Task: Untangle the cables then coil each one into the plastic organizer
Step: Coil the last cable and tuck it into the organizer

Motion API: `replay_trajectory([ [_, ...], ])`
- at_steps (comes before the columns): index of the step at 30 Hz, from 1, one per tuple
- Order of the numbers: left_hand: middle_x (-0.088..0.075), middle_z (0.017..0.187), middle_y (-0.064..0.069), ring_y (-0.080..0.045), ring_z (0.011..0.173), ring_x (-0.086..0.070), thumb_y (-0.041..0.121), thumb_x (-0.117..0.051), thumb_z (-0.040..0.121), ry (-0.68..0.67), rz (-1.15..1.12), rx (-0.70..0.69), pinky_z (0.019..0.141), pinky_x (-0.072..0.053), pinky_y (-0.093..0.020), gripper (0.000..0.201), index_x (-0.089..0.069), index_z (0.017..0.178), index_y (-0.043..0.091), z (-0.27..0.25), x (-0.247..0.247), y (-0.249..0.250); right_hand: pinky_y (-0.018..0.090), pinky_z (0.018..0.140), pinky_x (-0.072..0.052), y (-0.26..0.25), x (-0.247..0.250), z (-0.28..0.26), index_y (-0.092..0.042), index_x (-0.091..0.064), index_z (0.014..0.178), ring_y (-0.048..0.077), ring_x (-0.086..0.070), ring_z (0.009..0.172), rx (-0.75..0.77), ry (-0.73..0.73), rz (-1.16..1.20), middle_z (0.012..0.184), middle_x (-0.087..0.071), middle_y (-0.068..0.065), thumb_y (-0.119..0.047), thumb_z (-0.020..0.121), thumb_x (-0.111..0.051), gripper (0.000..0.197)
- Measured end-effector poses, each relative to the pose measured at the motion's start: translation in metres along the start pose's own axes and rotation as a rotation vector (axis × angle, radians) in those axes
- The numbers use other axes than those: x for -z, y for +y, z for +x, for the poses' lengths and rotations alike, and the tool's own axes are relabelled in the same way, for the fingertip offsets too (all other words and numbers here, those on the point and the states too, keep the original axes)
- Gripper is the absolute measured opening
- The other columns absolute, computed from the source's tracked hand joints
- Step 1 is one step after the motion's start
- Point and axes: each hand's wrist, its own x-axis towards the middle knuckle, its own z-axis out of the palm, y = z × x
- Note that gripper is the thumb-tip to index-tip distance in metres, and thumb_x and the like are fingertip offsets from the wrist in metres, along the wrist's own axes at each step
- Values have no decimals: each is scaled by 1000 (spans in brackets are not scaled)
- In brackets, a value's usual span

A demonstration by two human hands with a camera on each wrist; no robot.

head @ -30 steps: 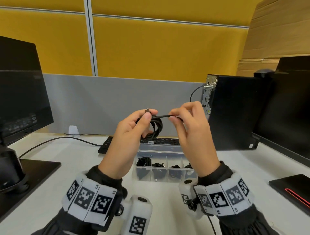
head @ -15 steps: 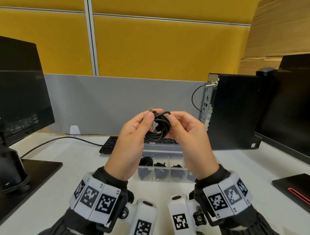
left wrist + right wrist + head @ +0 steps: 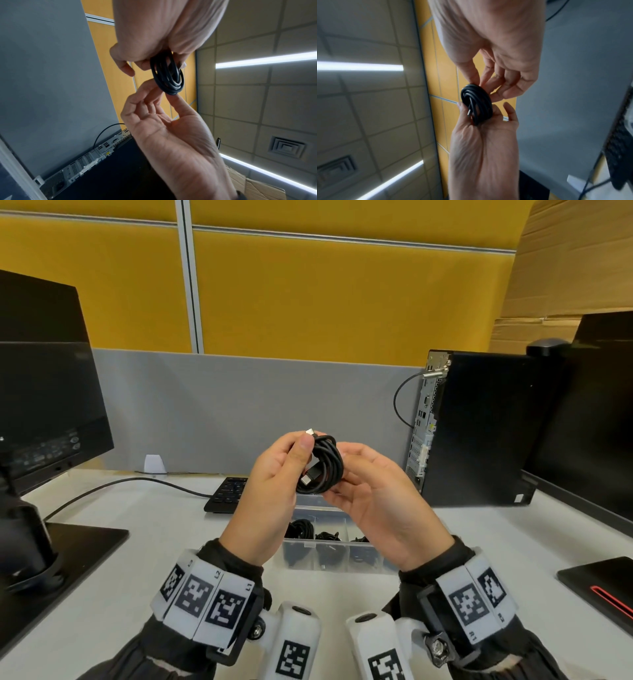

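Note:
A black cable [image 3: 325,467] wound into a small coil is held in the air above the organizer, a silver plug sticking up at its top. My left hand [image 3: 277,470] grips the coil's left side, thumb in front. From the right, my right hand [image 3: 373,491] lies palm-up, with its fingertips lightly pinching the coil's edge. In the left wrist view the coil [image 3: 169,77] hangs between the left hand [image 3: 154,40] and right hand [image 3: 171,128]. The right wrist view shows the coil [image 3: 477,102] the same way. The clear plastic organizer [image 3: 342,563] sits on the desk below, with coiled black cables [image 3: 301,529] in its compartments.
A black keyboard [image 3: 226,493] lies behind the organizer. A PC tower [image 3: 479,426] stands to the right, with a monitor [image 3: 599,422] beyond it. On the left stand a monitor [image 3: 41,392] and its base [image 3: 68,549]. A black pad [image 3: 603,587] lies at the right edge.
The straight strand stretched between my hands is gone, wound into the coil. My hands have come together, and the right hand has turned palm-up against the coil.

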Motion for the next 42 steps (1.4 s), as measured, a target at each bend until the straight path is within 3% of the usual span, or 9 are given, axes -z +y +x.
replay_trajectory([
  [6,-67,90,-5,-25,93,-62,38,-46,93,52,-32,12,90,-47,-47,31,-64,97,13,1,3,4,27,81,-53,-9,-11,-12,-24,-48,112,19,-68,88,169,-50,-342,93,-71,11,-37,72,-69,48],
  [12,-59,100,-26,-42,103,-56,35,-43,89,57,-135,89,97,-41,-60,40,-60,107,4,-2,-2,6,23,77,-53,-4,-12,-12,-24,-46,111,15,-64,82,337,-134,-533,94,-65,9,11,76,-65,53],
  [17,-65,98,-17,-28,101,-63,31,-43,91,17,-230,138,97,-47,-47,40,-61,104,-3,-1,-1,6,23,83,-49,-5,-11,-12,-16,-60,92,11,-61,91,410,-162,-625,92,-65,-2,8,79,-64,28],
  [21,-58,113,-34,-42,113,-56,32,-46,89,6,-310,151,101,-43,-52,45,-59,109,-7,0,0,4,35,87,-54,-8,-10,-12,-15,-68,98,16,-64,95,394,-110,-552,96,-69,1,-3,82,-68,20],
  [26,-48,67,-5,-24,88,-60,29,-44,90,-24,-370,103,88,-51,-37,34,-61,64,17,-1,-1,8,26,79,-55,-10,-11,-12,-22,-73,95,9,-64,91,494,13,-581,94,-71,-5,-6,80,-71,22],
  [30,-42,67,0,-19,75,-45,26,-48,88,-5,-399,85,87,-50,-33,21,-52,91,6,-2,-6,12,17,70,-51,-11,-3,-8,-32,-71,94,7,-58,91,681,160,-782,101,-58,-7,-14,82,-71,21],
  [35,-56,68,-1,-13,73,-57,18,-55,79,-20,-329,28,79,-51,-28,32,-48,108,5,-6,-11,12,20,66,-44,-4,-4,-7,-12,-65,96,13,-54,82,1001,335,-1340,86,-58,-1,-18,89,-59,11],
  [40,-67,97,-5,-12,90,-65,17,-58,74,22,-196,-67,79,-52,-23,31,-50,103,10,-7,-13,7,18,37,-20,2,-11,-6,-16,-38,89,15,-47,44,909,358,-1551,58,-51,-4,-28,92,-38,13],
  [42,-66,101,-6,-12,94,-65,19,-58,74,30,-167,-83,79,-51,-21,31,-51,103,11,-7,-13,6,22,34,-26,3,-9,-7,-17,-34,90,16,-48,42,819,279,-1460,57,-52,-5,-28,96,-36,13],
])
